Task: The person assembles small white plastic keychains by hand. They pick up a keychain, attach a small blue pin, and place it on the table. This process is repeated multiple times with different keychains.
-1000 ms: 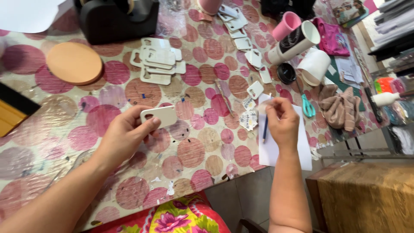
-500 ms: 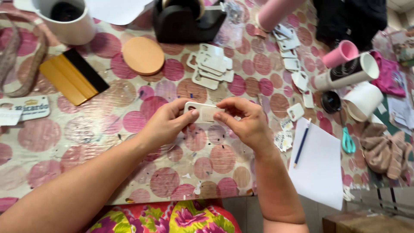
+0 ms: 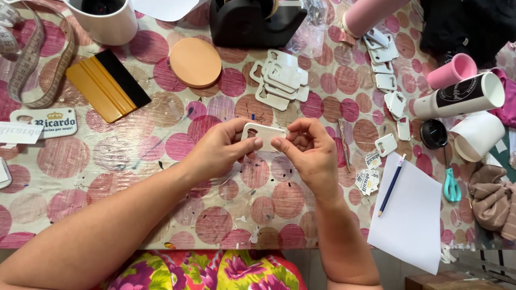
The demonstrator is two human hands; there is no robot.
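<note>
A small white rectangular tag [image 3: 263, 132] with a cut-out slot is held above the table between both hands. My left hand [image 3: 223, 147] pinches its left end with thumb and fingers. My right hand [image 3: 309, 150] grips its right end, fingertips curled over the edge. A pile of similar white tags [image 3: 279, 80] lies just beyond the hands. More of these tags [image 3: 384, 56] are scattered toward the far right. A blue pencil [image 3: 391, 185] rests on a white sheet of paper [image 3: 411, 223] to the right of my right hand.
On the pink-dotted tablecloth [image 3: 123, 161] lie a yellow and black squeegee [image 3: 107, 86], a round peach coaster [image 3: 195, 62], a black tape dispenser [image 3: 252, 21], a white mug [image 3: 105, 19], a measuring tape [image 3: 27, 59], tumblers [image 3: 457, 96], teal scissors [image 3: 450, 185] and small stickers [image 3: 368, 180].
The view has shifted right to left across the table. My right hand left the paper and pencil and joined my left hand on the white tag, which both now hold.
</note>
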